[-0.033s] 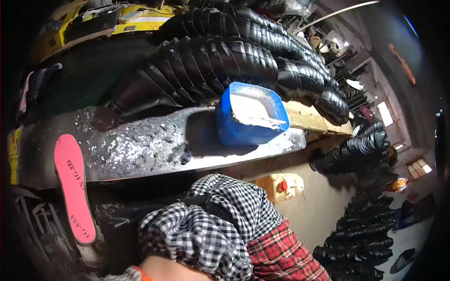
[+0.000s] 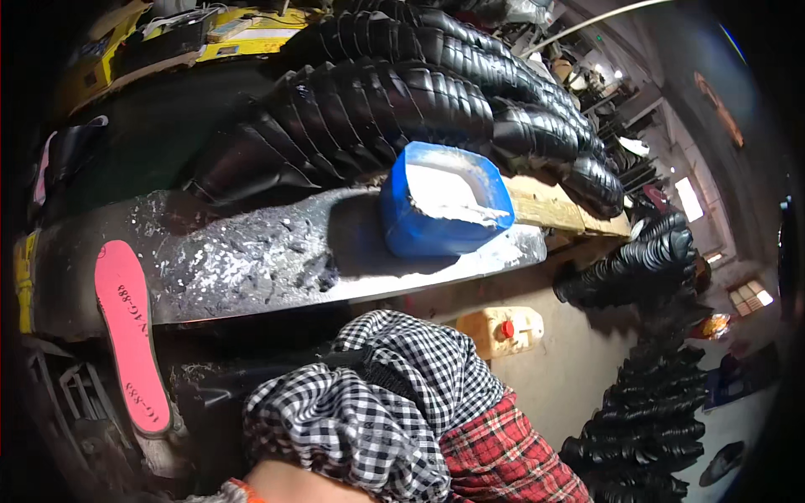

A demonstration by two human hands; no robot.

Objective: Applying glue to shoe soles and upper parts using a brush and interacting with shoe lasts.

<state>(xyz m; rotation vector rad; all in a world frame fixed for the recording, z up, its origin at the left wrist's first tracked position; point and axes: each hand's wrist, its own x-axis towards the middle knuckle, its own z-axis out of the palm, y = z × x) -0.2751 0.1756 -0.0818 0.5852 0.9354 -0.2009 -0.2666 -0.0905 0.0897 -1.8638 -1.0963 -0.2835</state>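
Note:
A pink insole (image 2: 130,327) with a dark edge and printed marks stands out at the left, its lower end against my pale gloved left hand (image 2: 162,455). The fingers seem closed on that end; most of the hand is dark or cut off by the lower edge. An orange-edged glove cuff (image 2: 243,489), bare forearm and black-and-white checked sleeve (image 2: 344,423) show at the bottom. My right hand is out of sight. Beyond the insole, a blue tub (image 2: 428,239) holding white paste rests on the spattered bench (image 2: 226,260).
Rows of nested black shoe uppers (image 2: 369,109) line the bench's far side. A yellowish jug (image 2: 520,323) with a red cap stands on the floor below. More black uppers (image 2: 646,419) are stacked at the right. Yellow boxes (image 2: 251,42) sit at the back left.
The whole view has shifted slightly. The insole sits a touch further left, and a little more of the pale glove shows under its lower end.

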